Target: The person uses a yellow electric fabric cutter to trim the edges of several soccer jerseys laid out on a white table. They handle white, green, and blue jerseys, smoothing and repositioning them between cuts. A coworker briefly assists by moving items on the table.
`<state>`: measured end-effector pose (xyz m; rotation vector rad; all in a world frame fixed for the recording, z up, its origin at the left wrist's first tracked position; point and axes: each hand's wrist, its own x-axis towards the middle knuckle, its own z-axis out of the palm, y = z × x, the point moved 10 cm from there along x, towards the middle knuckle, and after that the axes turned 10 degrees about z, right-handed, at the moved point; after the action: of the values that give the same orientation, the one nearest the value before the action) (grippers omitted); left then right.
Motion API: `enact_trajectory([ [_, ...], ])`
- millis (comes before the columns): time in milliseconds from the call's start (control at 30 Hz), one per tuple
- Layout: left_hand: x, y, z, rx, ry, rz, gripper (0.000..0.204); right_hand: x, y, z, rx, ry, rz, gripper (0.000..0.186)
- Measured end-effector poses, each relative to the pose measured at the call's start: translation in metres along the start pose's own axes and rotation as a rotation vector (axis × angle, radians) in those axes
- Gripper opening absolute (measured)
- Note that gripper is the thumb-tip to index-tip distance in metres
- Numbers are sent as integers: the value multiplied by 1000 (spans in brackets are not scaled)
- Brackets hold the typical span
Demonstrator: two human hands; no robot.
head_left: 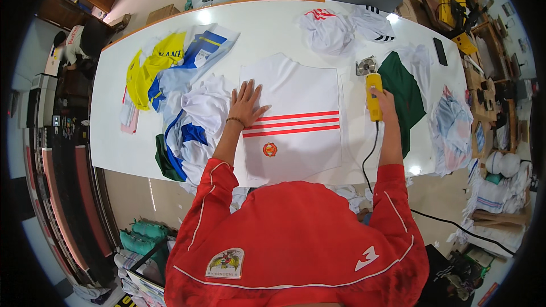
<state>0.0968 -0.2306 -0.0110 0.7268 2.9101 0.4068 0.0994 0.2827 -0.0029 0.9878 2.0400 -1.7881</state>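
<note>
A white shirt panel (301, 94) with three red stripes and a round red-and-yellow crest lies spread flat in front of me. My left hand (246, 104) is open, palm down with the fingers spread, on the panel's left edge. To the right of the panel, my right hand (385, 103) is wrapped round the yellow body of an electric rotary fabric cutter (373, 92). The cutter's metal head (367, 66) faces away from me, apart from the panel's right edge. A black cord runs from its near end down toward me.
On the white table (222, 14), crumpled white and blue garments (199, 108) and yellow fabric (156, 62) lie left. Dark green cloth (402, 94) lies beside my right hand. White bundles (330, 31) and a phone (439, 51) lie farther back. Another person (77, 45) is at far left.
</note>
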Motion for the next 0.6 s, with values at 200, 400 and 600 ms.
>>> enact_trajectory([
  [200, -28, -12, -2, 47, 35, -122, 87, -23, -26, -49, -524, 499, -149, 58],
  [400, -46, -21, -12, -20, 158, -196, 85, -98, -4, 27, -678, 519, -848, 38],
  [600, -42, -44, -16, 52, 238, -244, 81, -187, 91, 115, -1047, 161, -800, 60],
])
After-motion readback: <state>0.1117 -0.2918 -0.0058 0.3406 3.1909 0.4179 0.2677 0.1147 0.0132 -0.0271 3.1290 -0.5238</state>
